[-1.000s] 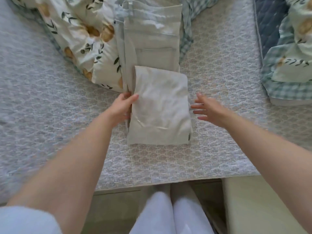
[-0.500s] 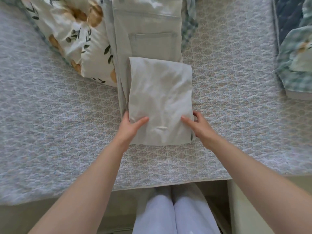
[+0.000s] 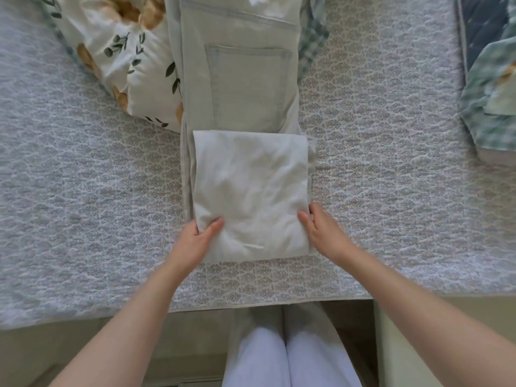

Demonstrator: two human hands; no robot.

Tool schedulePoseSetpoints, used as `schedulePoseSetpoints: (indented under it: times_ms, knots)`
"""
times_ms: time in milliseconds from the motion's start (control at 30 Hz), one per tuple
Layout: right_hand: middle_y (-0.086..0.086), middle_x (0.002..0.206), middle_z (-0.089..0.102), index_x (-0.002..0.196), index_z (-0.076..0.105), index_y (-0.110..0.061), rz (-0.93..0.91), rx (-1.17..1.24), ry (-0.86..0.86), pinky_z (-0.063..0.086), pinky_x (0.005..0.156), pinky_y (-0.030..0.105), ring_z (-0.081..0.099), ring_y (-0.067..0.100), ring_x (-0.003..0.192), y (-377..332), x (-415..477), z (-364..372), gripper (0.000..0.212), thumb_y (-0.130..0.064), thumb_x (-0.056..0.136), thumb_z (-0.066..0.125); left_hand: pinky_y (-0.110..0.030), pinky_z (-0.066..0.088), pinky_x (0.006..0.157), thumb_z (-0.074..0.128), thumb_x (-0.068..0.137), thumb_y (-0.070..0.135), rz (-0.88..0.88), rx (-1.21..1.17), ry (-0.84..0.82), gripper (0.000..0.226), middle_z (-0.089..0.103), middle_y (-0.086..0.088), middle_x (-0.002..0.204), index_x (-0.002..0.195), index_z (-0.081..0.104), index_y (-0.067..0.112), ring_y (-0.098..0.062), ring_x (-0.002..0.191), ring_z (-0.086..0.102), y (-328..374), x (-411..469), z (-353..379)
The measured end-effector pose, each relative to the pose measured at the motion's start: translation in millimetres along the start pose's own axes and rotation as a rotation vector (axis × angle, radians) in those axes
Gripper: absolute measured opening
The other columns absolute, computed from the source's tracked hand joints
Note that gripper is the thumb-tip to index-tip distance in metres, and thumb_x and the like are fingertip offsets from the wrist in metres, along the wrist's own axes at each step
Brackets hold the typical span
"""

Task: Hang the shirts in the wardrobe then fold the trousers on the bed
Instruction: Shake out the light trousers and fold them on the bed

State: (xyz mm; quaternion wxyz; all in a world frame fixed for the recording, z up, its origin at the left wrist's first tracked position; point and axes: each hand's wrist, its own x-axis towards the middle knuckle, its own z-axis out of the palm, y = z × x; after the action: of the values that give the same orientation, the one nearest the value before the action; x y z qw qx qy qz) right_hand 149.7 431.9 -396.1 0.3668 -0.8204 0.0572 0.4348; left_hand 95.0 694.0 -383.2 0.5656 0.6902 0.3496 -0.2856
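Pale grey-green trousers [image 3: 245, 88] lie lengthwise on the bed [image 3: 83, 191], back pocket up, with the leg part folded over into a lighter rectangle [image 3: 251, 188] near the bed's front edge. My left hand [image 3: 195, 241] grips the rectangle's near left corner, thumb on top and fingers under the edge. My right hand [image 3: 321, 230] holds the near right edge, thumb on the cloth and fingers at the side.
A floral pillow [image 3: 125, 60] lies under the trousers' left side. Checked and floral bedding [image 3: 491, 113] sits at the right edge, with a dark quilted piece [image 3: 480, 29] behind it. My white-trousered legs [image 3: 287, 356] stand against the bed's front edge.
Both hands moved from the fold's upper sides down to its near corners and took hold of them. The view shifted closer over the trousers.
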Motion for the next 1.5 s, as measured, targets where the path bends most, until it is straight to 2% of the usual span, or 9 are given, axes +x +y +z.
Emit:
schedulePoseSetpoints:
  times_ms: [267, 433, 533, 733, 867, 1067, 1233, 1367, 1500]
  knots:
    - [-0.006, 0.072, 0.049, 0.094, 0.039, -0.022, 0.044, -0.284, 0.121, 0.033, 0.057, 0.038, 0.052, 0.024, 0.067, 67.3, -53.1, -18.4, 0.022, -0.040, 0.103, 0.030, -0.041, 0.053, 0.097, 0.055, 0.097, 0.042, -0.271, -0.224, -0.146, 0.030, 0.075, 0.003, 0.109, 0.112, 0.069, 0.020, -0.016, 0.103, 0.070, -56.4, -53.1, 66.0]
    - [-0.011, 0.098, 0.053, 0.111, 0.042, -0.025, -0.024, -0.194, -0.039, 0.039, 0.068, 0.026, 0.054, 0.011, 0.089, 83.8, -73.3, -3.3, 0.020, -0.040, 0.099, 0.047, -0.041, 0.051, 0.099, 0.051, 0.101, 0.035, -0.269, -0.135, -0.060, 0.030, 0.072, 0.002, 0.115, 0.122, 0.064, 0.018, -0.016, 0.108, 0.067, -83.0, -69.1, 64.2]
    - [-0.005, 0.110, 0.055, 0.122, 0.036, -0.020, -0.038, -0.232, -0.084, 0.045, 0.075, 0.032, 0.057, 0.017, 0.095, 86.0, -71.2, -1.3, 0.035, -0.038, 0.097, 0.052, -0.045, 0.055, 0.088, 0.059, 0.097, 0.018, -0.284, 0.001, 0.038, 0.011, 0.071, -0.010, 0.102, 0.105, 0.062, 0.011, -0.027, 0.094, 0.069, -80.8, -58.6, 44.8]
    - [0.010, 0.102, 0.064, 0.119, 0.039, -0.013, 0.014, -0.460, -0.130, 0.046, 0.067, 0.039, 0.063, 0.033, 0.084, 82.7, -55.0, -8.2, 0.034, -0.041, 0.100, 0.042, -0.035, 0.043, 0.085, 0.059, 0.082, 0.000, 0.263, 0.468, 0.492, 0.037, 0.054, -0.003, 0.107, 0.117, 0.053, 0.010, -0.022, 0.099, 0.051, -2.8, -31.6, 52.1]
    - [-0.001, 0.099, 0.064, 0.115, 0.057, -0.016, 0.134, -0.183, -0.261, 0.060, 0.062, 0.034, 0.067, 0.022, 0.084, 72.5, -38.6, -33.9, 0.031, -0.036, 0.092, 0.057, -0.033, 0.037, 0.097, 0.062, 0.079, -0.001, 0.588, 0.638, 0.222, 0.044, 0.058, -0.015, 0.117, 0.122, 0.056, 0.002, -0.032, 0.113, 0.052, 46.2, 8.2, 102.2]
    - [0.010, 0.096, 0.068, 0.107, 0.061, -0.005, 0.199, 0.038, 0.108, 0.059, 0.078, 0.037, 0.068, 0.024, 0.087, 59.6, 3.4, -85.2, 0.019, -0.019, 0.095, 0.056, -0.042, 0.030, 0.108, 0.074, 0.079, 0.043, 0.333, 1.005, -0.167, 0.078, 0.052, -0.006, 0.140, 0.143, 0.037, 0.020, -0.027, 0.130, 0.046, 90.9, 54.7, 144.9]
    - [0.010, 0.112, 0.064, 0.125, 0.055, -0.003, 0.141, 0.217, 0.127, 0.058, 0.083, 0.037, 0.067, 0.024, 0.093, 27.6, 40.0, -95.9, 0.034, -0.018, 0.095, 0.060, -0.029, 0.037, 0.062, 0.081, 0.075, 0.021, 0.394, 0.866, -0.339, 0.018, 0.059, -0.004, 0.075, 0.077, 0.065, 0.014, -0.020, 0.078, 0.056, 106.8, 41.5, 116.9]
    - [0.000, 0.112, 0.056, 0.127, 0.050, -0.011, 0.029, 0.074, 0.062, 0.052, 0.085, 0.036, 0.058, 0.019, 0.100, 6.3, 51.0, -85.6, 0.044, -0.024, 0.089, 0.068, -0.018, 0.039, 0.058, 0.082, 0.074, 0.008, 0.387, 0.689, -0.437, 0.017, 0.062, 0.003, 0.071, 0.077, 0.069, 0.019, 0.002, 0.061, 0.051, 96.7, 17.7, 86.4]
    - [0.000, 0.083, 0.060, 0.095, 0.059, -0.014, 0.025, 0.002, -0.010, 0.043, 0.058, 0.027, 0.055, 0.016, 0.072, 13.8, 49.2, -86.3, 0.015, -0.028, 0.094, 0.062, -0.018, 0.050, 0.070, 0.081, 0.076, 0.008, 0.355, 0.630, -0.479, 0.017, 0.072, 0.007, 0.087, 0.090, 0.077, 0.017, 0.000, 0.080, 0.064, 82.7, 5.0, 71.6]
